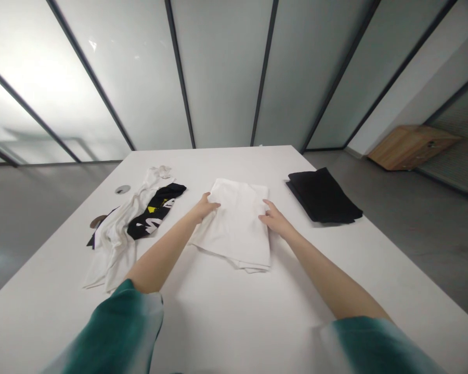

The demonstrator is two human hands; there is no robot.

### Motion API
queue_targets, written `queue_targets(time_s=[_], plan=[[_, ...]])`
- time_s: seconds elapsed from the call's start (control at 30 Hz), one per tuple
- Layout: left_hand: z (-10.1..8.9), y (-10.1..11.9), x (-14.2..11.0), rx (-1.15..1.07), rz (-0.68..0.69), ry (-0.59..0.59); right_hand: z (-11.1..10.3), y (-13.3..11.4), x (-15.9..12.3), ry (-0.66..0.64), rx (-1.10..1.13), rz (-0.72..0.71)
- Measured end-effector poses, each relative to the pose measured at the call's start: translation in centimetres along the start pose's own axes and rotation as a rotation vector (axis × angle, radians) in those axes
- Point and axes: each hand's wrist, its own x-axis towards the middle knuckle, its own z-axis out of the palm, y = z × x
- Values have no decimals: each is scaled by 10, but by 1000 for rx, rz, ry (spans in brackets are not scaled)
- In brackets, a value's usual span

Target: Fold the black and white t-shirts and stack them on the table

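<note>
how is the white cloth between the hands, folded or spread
Folded: the white cloth forms a rectangle with layered edges along its near side.

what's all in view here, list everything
folded white cloth: 1, white, middle of the table
crumpled white garment: 1, white, left part of the table
printed black garment: 1, black with white lettering and a yellow mark, beside and partly under the crumpled garment
folded black cloth: 1, black, right part of the table
round table insets: 2, grey and brownish, left part of the table
table: 1, white, under all these
frosted glass wall: 1, pale grey with dark frames, behind the table
wooden box: 1, light brown, on the floor at right
floor: 1, grey, around the table
left hand: 1, bare, on the cloth's left edge
right hand: 1, bare, on the cloth's right edge
sleeves: 2, green fading to white, bottom of view
</note>
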Motion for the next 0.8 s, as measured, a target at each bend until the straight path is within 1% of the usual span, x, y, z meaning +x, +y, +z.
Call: queue_targets(time_s=[0.1, 0.17, 0.2, 0.27, 0.33, 0.4, 0.47, 0.57, 0.63, 0.7, 0.8], plan=[[-3, 8, 8, -153, -99, -109, -2, 1, -1, -17, 86, -8], [-7, 6, 9, -197, -120, -191, -7, 2, -1, 9, 183, 27], [-9, 3, 9, -225, -112, -213, -10, 3, 0, 29, 237, 49], [-11, -4, 8, -291, -80, -214, -16, 5, 0, 61, 327, 88], [-12, -11, 6, -342, -50, -178, -21, 4, 1, 74, 376, 92], [-12, -14, 4, -359, -24, -152, -25, 1, 2, 83, 365, 57], [-13, -13, 4, -345, 17, -158, -27, -6, 4, 102, 288, 12], [-17, 3, 8, -256, 155, -195, -35, -23, 17, 149, 100, -52], [-23, 23, 15, -161, 314, -173, -45, -40, 34, 212, -14, -125], [-31, 50, 24, -40, 507, -85, -57, -58, 56, 299, -96, -240], [-44, 89, 35, 202, 773, 117, -74, -85, 83, 429, -194, -415]])
